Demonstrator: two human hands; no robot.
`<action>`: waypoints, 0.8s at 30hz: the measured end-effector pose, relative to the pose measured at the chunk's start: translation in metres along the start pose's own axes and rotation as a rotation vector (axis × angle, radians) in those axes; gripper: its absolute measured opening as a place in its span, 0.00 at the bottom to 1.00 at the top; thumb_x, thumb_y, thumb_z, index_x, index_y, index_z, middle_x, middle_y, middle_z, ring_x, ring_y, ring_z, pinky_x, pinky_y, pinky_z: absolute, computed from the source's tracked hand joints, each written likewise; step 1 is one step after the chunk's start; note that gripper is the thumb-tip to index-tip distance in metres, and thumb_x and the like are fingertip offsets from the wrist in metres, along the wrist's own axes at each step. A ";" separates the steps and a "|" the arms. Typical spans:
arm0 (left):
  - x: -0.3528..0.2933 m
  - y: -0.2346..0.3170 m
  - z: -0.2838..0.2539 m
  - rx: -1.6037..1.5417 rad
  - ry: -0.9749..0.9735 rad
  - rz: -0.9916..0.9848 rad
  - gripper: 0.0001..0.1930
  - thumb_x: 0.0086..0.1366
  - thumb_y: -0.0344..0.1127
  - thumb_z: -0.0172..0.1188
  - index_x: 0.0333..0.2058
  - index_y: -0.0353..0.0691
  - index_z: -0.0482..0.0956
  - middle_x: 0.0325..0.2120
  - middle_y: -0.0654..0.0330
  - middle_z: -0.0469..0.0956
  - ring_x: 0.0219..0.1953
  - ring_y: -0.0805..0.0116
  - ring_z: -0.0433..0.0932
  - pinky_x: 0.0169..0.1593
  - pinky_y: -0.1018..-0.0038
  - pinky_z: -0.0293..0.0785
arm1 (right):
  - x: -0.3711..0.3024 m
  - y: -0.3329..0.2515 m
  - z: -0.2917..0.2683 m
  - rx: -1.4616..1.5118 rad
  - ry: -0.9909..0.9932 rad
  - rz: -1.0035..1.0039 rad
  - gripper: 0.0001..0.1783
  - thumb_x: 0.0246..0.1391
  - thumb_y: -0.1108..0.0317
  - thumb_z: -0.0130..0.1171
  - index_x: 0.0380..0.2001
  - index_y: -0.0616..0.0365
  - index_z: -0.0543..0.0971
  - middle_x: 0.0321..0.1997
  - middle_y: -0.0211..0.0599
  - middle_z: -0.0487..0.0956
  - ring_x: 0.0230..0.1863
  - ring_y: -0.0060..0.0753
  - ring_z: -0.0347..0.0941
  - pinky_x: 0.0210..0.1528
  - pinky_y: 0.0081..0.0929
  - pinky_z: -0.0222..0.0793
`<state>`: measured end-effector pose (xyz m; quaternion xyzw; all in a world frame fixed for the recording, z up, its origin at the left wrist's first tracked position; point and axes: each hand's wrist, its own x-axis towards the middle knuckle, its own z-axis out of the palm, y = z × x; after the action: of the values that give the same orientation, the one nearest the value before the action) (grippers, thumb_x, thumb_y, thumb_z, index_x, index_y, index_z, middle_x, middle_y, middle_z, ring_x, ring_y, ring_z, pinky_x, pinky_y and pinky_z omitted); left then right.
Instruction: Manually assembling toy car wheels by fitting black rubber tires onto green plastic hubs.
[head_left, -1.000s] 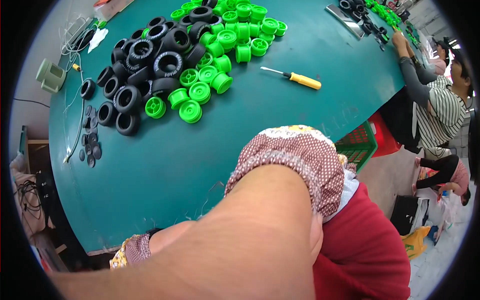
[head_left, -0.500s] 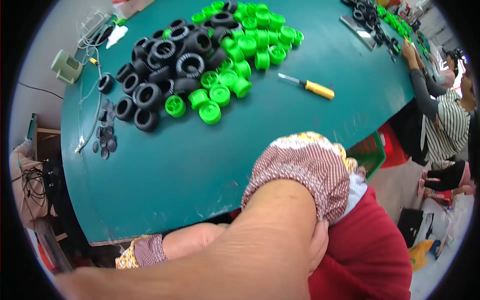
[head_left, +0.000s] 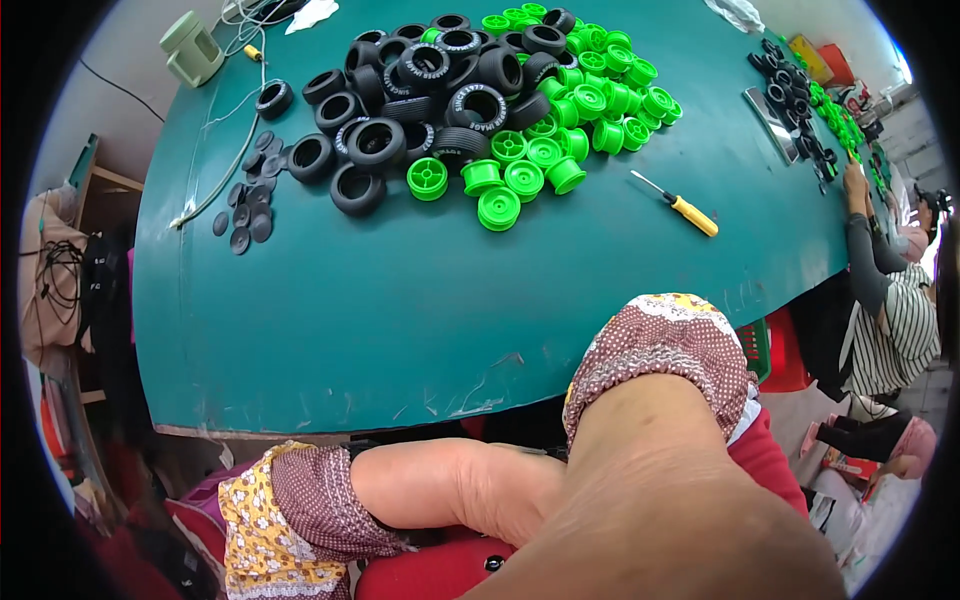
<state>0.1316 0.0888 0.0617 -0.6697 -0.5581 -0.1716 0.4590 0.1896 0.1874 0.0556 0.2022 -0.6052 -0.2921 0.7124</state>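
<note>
My right arm [head_left: 660, 400], in a brown checked sleeve cover [head_left: 660, 335], bends up close in front of the view. The part toward my right hand [head_left: 710, 530] fills the lower right, and no fingers show. Along the table's front edge my left forearm [head_left: 430, 480] reaches rightward, its sleeve cover brown and yellow-flowered. My left hand is hidden behind the right arm. Neither hand touches the pile of black tyres [head_left: 375, 145] and bright green wheel rims [head_left: 525, 180] on the table. A screwdriver [head_left: 690, 213] with a yellow handle lies right of the pile.
Small black discs [head_left: 255, 195] lie left of the tyres on the green table [head_left: 330, 330]. A pale green mug-like container [head_left: 190, 48] and a cable [head_left: 225, 180] are at the far left. At right, a person in stripes [head_left: 895, 325] works beside another parts pile [head_left: 795, 110].
The view has shifted, so the table things sit farther right and higher. More of my left forearm and its sleeve shows. Fingers seen earlier beside the right sleeve are now hidden.
</note>
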 end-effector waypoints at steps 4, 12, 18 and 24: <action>0.003 -0.002 0.007 -0.061 0.056 0.031 0.10 0.50 0.40 0.45 0.24 0.45 0.74 0.27 0.66 0.76 0.37 0.70 0.74 0.54 0.61 0.55 | -0.008 0.021 -0.016 -0.140 0.020 -0.054 0.09 0.51 0.79 0.41 0.32 0.73 0.70 0.35 0.47 0.73 0.33 0.23 0.72 0.38 0.16 0.67; 0.010 -0.004 0.022 -0.130 0.154 0.089 0.10 0.50 0.40 0.45 0.25 0.44 0.74 0.27 0.65 0.76 0.37 0.68 0.74 0.53 0.61 0.56 | -0.025 0.011 -0.047 -0.404 0.112 -0.154 0.09 0.53 0.78 0.40 0.33 0.73 0.70 0.37 0.48 0.74 0.34 0.22 0.72 0.40 0.16 0.68; 0.025 -0.006 0.034 -0.171 0.246 0.129 0.11 0.50 0.40 0.46 0.25 0.44 0.74 0.28 0.64 0.76 0.37 0.67 0.74 0.52 0.60 0.57 | -0.016 -0.002 -0.033 -0.598 0.193 -0.244 0.10 0.54 0.78 0.39 0.34 0.73 0.69 0.38 0.49 0.74 0.35 0.22 0.73 0.41 0.17 0.69; 0.028 -0.005 0.035 -0.164 0.264 0.127 0.11 0.50 0.40 0.46 0.25 0.43 0.74 0.28 0.63 0.76 0.37 0.66 0.74 0.51 0.60 0.58 | -0.016 -0.010 -0.026 -0.736 0.306 -0.250 0.10 0.55 0.77 0.39 0.35 0.74 0.69 0.39 0.50 0.74 0.36 0.22 0.74 0.42 0.17 0.70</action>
<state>0.1264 0.1333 0.0661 -0.7103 -0.4335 -0.2738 0.4823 0.2115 0.1891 0.0322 0.0471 -0.3182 -0.5398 0.7779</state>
